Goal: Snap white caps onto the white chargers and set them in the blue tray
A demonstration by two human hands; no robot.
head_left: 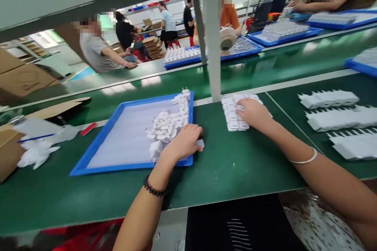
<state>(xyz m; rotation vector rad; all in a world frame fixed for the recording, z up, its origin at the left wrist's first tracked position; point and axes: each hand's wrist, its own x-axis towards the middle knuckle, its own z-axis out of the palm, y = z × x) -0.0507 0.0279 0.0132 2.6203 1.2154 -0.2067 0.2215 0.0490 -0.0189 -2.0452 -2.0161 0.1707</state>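
My left hand (187, 141) is closed at the right rim of a blue tray (97, 159), with the edge of a white plug charger (200, 143) showing between thumb and fingers. Inside the tray lies a loose heap of white plug chargers (165, 125) with metal pins, along its right side. On the green bench, my right hand (253, 113) rests over a block of white chargers (232, 117) set close together in rows, flat faces up. Its fingers are bent down around one charger in the block, and the palm hides part of the rows.
Three rows of white chargers (332, 119) lie at the right, pins away from me. A grey post (212, 39) rises behind the block. Cardboard, a white plastic bag (37, 153) and a red strip (88, 128) lie left. Co-workers sit across the line near more blue trays (256, 49).
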